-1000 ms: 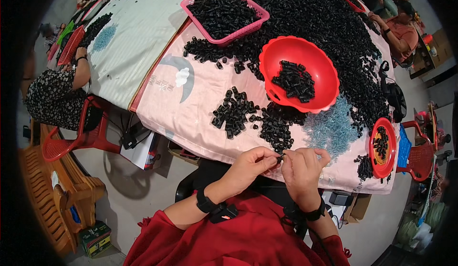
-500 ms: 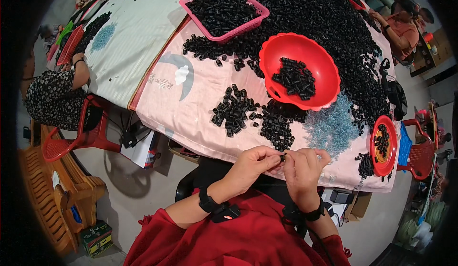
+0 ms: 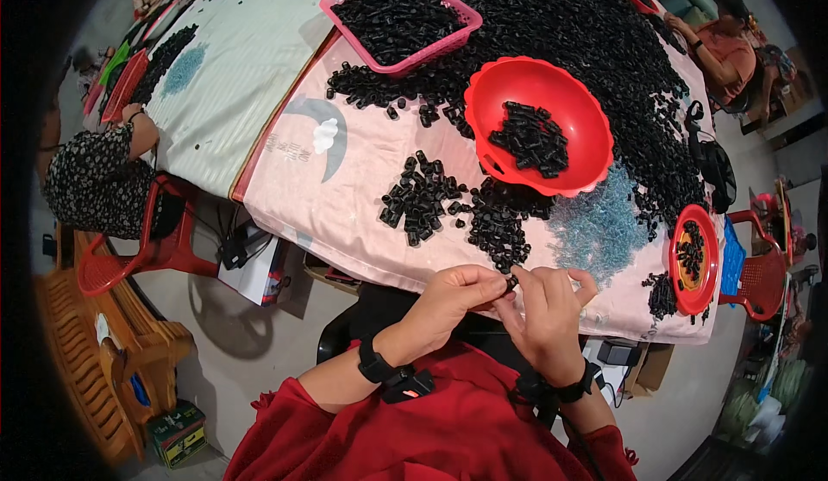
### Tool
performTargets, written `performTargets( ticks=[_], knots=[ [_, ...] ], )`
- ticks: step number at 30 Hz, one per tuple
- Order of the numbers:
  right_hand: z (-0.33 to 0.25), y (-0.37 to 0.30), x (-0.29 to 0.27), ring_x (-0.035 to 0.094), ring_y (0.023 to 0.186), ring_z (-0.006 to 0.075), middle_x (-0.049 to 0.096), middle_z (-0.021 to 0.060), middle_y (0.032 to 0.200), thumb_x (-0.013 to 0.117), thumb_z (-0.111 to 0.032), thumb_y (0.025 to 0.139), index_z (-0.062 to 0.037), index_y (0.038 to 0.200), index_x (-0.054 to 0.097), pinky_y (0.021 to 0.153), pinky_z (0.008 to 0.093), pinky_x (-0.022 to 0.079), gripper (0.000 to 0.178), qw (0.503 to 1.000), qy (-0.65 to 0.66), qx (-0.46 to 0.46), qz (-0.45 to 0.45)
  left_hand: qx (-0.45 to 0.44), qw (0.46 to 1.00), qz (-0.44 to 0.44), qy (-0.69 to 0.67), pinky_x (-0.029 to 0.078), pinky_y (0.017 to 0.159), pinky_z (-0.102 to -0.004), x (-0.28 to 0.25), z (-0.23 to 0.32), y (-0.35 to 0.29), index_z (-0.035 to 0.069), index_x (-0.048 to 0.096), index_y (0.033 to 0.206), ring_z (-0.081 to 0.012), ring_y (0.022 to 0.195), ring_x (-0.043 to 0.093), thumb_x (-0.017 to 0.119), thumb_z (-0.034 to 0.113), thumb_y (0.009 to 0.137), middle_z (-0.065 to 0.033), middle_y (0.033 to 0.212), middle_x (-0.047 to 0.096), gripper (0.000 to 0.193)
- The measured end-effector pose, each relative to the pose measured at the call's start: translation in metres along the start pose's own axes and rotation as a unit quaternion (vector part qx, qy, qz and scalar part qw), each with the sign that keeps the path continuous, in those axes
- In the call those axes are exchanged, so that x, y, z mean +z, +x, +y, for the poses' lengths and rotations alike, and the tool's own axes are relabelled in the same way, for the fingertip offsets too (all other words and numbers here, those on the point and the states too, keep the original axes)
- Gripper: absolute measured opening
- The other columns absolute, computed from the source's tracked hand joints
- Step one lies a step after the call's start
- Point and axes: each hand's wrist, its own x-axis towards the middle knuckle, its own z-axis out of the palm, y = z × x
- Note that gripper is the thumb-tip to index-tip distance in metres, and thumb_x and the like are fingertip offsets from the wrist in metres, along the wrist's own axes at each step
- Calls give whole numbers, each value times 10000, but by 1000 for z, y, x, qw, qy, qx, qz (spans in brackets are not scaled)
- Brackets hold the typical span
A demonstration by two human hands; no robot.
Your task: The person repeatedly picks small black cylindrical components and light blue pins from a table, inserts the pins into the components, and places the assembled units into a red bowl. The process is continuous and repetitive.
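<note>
Close to my body, at the table's front edge, both hands meet over a small black plastic piece [image 3: 511,284]. My left hand [image 3: 455,300] is closed, pinching it between thumb and forefinger. The fingers of my right hand [image 3: 549,313] are curled against the piece from the other side; whether they hold something small is hidden. Just beyond lie two loose groups of short black cylindrical pieces [image 3: 421,196]. A heap of tiny clear bluish pieces [image 3: 601,227] lies beyond my right hand. Farther off stands a red scalloped bowl [image 3: 573,102] with black pieces inside.
A pink basket [image 3: 405,67] of black pieces stands at the back, beside a large black pile [image 3: 552,15]. A red oval tray [image 3: 710,265] sits at the right edge. People sit at left [image 3: 95,171] and right [image 3: 724,59]. Red chairs [image 3: 138,261] flank the table.
My right thumb has dropped lower, apart from the forefinger, and my right hand has shifted slightly. More of the black piece shows at my left fingertips.
</note>
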Motion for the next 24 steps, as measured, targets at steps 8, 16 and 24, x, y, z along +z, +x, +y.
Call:
performTargets(
  ticks=[8, 16, 24],
  knots=[
    [1, -6, 9, 622, 913, 196, 635, 21, 961, 843, -137, 766, -66, 1204, 685, 1018, 484, 332, 471, 1000, -11, -19, 19, -25, 999, -7, 31, 564, 907, -268, 3, 6, 0, 15, 731, 1135, -107, 985, 694, 693, 234, 1065, -44, 1074, 735, 233],
    [-1, -6, 7, 611, 800, 187, 611, 18, 877, 815, -213, 803, -32, 1165, 690, 1016, 482, 332, 423, 999, -29, -23, 5, -2, 997, -20, 74, 562, 877, -260, 1, 6, 1, 14, 724, 1117, -98, 965, 685, 689, 211, 1060, -34, 1053, 729, 208],
    [1, -7, 11, 599, 755, 192, 600, 22, 828, 808, -193, 791, -20, 1095, 680, 976, 463, 348, 373, 999, -23, -39, 21, -44, 996, -24, 68, 541, 776, -243, -6, 4, 0, 19, 723, 1048, -80, 835, 647, 702, 242, 1060, -25, 938, 712, 224]
  ],
)
